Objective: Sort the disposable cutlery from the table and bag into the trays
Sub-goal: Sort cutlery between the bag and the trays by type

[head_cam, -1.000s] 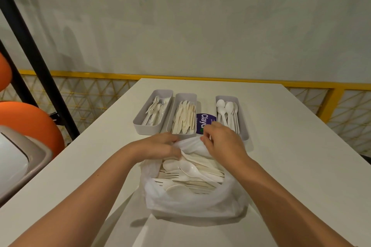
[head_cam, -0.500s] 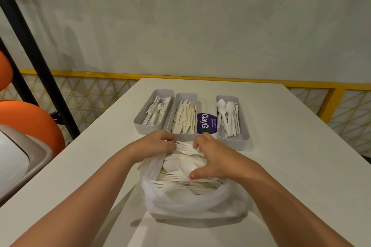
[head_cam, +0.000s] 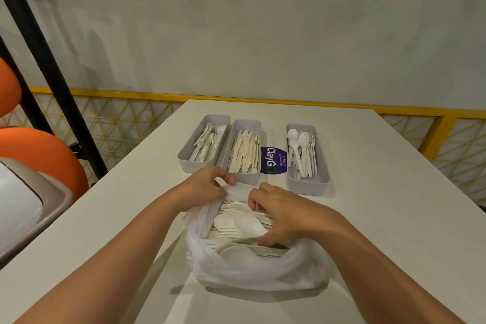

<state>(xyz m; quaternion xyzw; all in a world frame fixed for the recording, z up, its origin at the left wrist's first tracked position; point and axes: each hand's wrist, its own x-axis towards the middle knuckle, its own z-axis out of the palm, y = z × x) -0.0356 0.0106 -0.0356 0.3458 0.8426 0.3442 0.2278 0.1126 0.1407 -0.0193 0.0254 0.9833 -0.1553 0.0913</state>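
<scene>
Partway: trays [head_cam: 243, 178] hold sorted forks, knives, spoons. Just before them the bag [head_cam: 249, 273] sits heaped with mixed cutlery [head_cam: 236, 223]. Grip: left hand [head_cam: 205, 187] pinches bag rim; right hand [head_cam: 286, 216] curls round a bundle inside. Judged: bulk of sorting remains.

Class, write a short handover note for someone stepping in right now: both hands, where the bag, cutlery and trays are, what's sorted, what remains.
Left hand pinches the rim of the bag, holding it open.
Right hand is inside, fingers curled round mixed cutlery.
The bag sits on the table just before three trays.
Done: fork tray, knife tray and spoon tray each partly filled.
Left: sort the bag's spoons and forks into them.
</scene>
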